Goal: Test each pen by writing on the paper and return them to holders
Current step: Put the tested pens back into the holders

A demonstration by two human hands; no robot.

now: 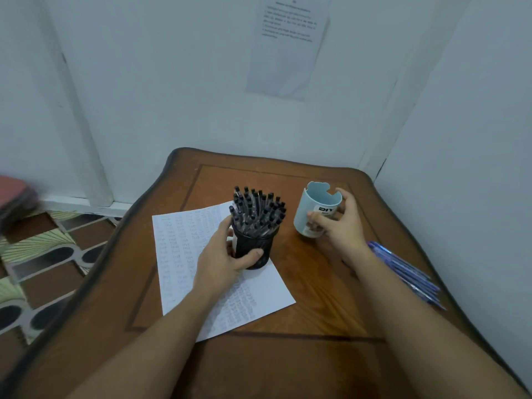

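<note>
A black mesh holder packed with several black-capped pens stands on the right part of a white sheet of paper covered in small writing. My left hand grips this holder around its lower side. To the right, a light blue holder with a "DIY" label looks empty from here. My right hand holds it, thumb on the label and fingers around the far side. Several blue pens lie loose at the table's right edge, beside my right forearm.
The wooden table fills a corner, with white walls close behind and on the right. A printed sheet is stuck on the back wall. Patterned floor tiles show to the left.
</note>
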